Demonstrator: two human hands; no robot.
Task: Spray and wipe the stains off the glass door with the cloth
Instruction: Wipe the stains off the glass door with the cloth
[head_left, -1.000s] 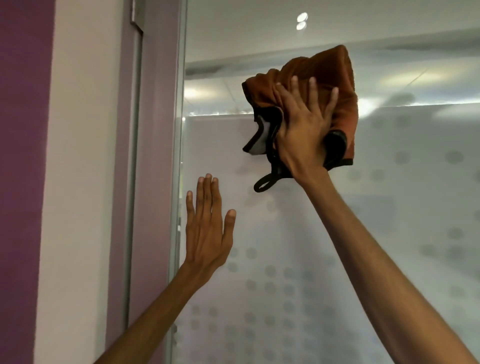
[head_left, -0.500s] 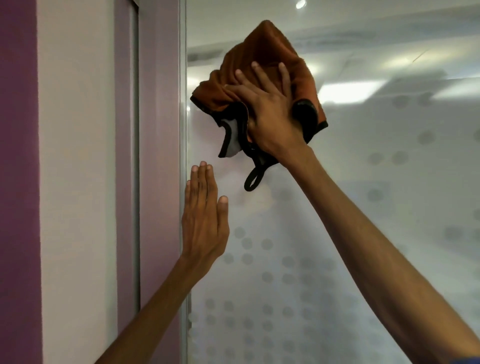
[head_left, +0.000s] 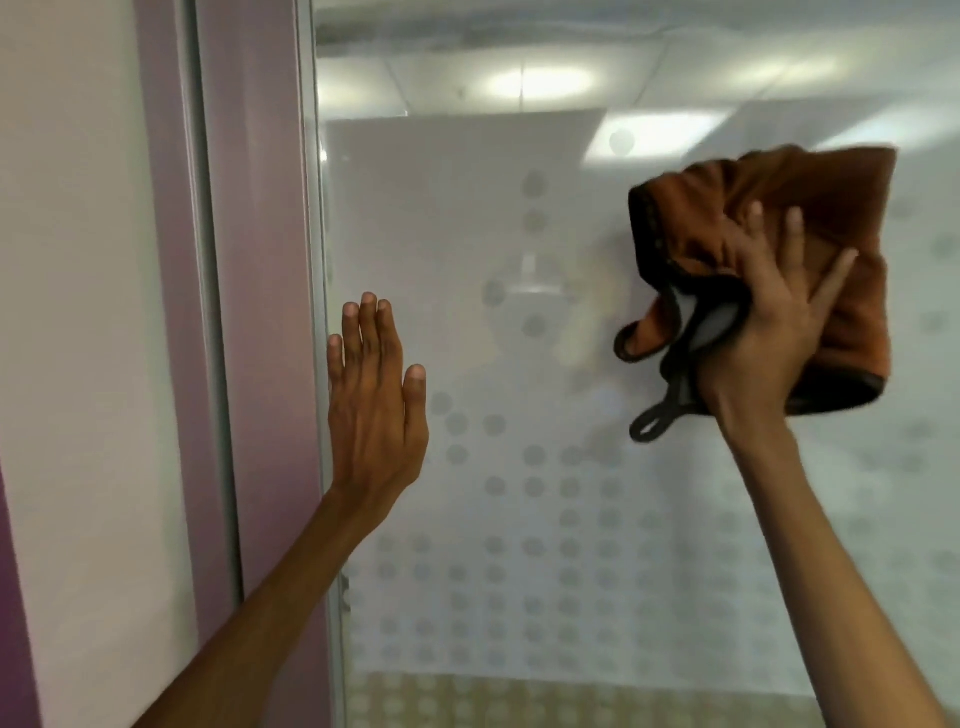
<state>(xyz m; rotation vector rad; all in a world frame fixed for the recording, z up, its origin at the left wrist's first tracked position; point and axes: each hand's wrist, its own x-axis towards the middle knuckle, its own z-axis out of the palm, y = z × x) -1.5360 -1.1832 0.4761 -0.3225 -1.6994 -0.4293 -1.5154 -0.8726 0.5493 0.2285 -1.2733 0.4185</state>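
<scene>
The glass door (head_left: 519, 364) fills the middle and right of the view, frosted with a pattern of grey dots. My right hand (head_left: 769, 322) presses a bunched orange-brown cloth (head_left: 810, 208) with dark trim flat against the glass at the upper right, fingers spread and straight. A dark hanging loop dangles from the cloth's lower left. My left hand (head_left: 374, 400) lies flat on the glass beside the door's left edge, fingers straight and together. No spray bottle is in view.
A metal door edge (head_left: 317, 312) and a mauve frame (head_left: 249, 312) run vertically on the left, with a pale wall (head_left: 78, 312) beyond. Ceiling lights reflect in the upper glass.
My right hand has swept the cloth across the glass from the upper left to the right and somewhat lower. My left hand has stayed on the glass by the left edge.
</scene>
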